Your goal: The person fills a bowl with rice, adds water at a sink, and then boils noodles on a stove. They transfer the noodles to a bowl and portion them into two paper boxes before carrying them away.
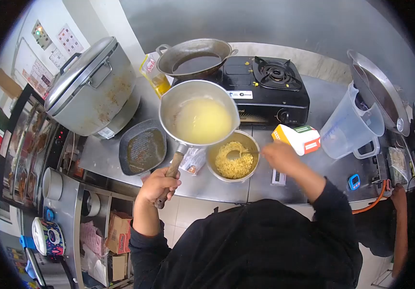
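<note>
My left hand (pixel 160 187) is wrapped round the wooden handle of a metal saucepan (pixel 172 133), which holds a cloudy yellow liquid. The pan is held up above the counter, beside and partly over a steel bowl (pixel 212 167) of yellow noodles (pixel 234 166). My right hand (pixel 281 157) is closed on the handle of a spoon (pixel 234 154), whose head rests in the noodles. A red, white and yellow carton (pixel 296 139) stands just behind my right hand.
A black gas stove (pixel 270 101) bears a wok (pixel 195 58). Left are a large rice cooker (pixel 92 91) and a square grill pan (pixel 142 147). Right are a plastic jug (pixel 344 130) and a blue timer (pixel 354 181). Another person's arm (pixel 400 226) is at far right.
</note>
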A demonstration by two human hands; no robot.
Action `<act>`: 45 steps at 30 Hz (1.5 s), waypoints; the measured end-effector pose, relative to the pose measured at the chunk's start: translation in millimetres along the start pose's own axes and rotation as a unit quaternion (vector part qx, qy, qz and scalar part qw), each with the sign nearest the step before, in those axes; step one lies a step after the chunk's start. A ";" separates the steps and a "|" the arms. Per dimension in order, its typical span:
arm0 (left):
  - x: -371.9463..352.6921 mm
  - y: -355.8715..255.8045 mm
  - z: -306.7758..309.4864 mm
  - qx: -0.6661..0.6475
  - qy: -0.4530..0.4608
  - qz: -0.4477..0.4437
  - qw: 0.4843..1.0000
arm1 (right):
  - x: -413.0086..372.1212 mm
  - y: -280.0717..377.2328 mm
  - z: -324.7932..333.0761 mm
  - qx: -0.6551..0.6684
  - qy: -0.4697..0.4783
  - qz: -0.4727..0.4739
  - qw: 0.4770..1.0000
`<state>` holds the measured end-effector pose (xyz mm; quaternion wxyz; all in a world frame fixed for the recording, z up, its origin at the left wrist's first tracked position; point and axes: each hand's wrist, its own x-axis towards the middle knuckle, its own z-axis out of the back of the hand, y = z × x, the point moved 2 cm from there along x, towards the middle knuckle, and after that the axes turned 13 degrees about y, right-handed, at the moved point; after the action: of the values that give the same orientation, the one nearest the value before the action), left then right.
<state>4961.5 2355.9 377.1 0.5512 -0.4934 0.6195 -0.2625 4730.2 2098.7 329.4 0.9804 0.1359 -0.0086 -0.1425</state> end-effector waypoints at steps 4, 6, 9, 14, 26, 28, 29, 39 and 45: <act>18.5 -31.8 -23.8 -0.026 0.069 -0.006 0.997 | -20.1 15.9 -25.6 0.212 -0.122 -0.015 0.969; 35.8 -44.3 -32.6 -0.025 0.095 -0.019 0.995 | -25.4 18.0 -42.7 0.371 -0.163 -0.049 0.913; 70.3 -70.5 -53.1 -0.032 0.145 -0.023 0.989 | -28.9 23.3 -59.2 0.511 -0.200 -0.082 0.832; 152.5 -105.5 -83.2 -0.016 0.197 -0.045 0.979 | -31.4 24.9 -65.0 0.520 -0.163 -0.058 0.837; 341.6 -136.0 -131.6 -0.066 0.187 0.015 0.980 | -48.0 0.8 -42.1 0.300 -0.137 -0.050 0.943; 357.1 -130.6 -138.3 -0.062 0.168 0.017 0.984 | -51.4 -4.9 -46.3 0.265 -0.141 -0.037 0.953; 361.4 -127.9 -141.3 -0.059 0.158 0.020 0.986 | -52.4 -6.7 -46.8 0.249 -0.142 -0.031 0.957; 361.5 -116.9 -148.4 0.037 0.141 0.047 0.988 | -29.4 6.0 -5.3 0.081 0.060 -0.122 0.987; 322.3 -114.2 -132.4 0.126 0.158 0.044 0.978 | -11.2 14.4 -1.0 0.007 0.068 -0.146 0.987</act>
<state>4904.1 1993.9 373.4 0.5151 -0.3442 0.6819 -0.3888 4723.5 2115.5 332.6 0.9466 0.1515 0.0774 -0.2740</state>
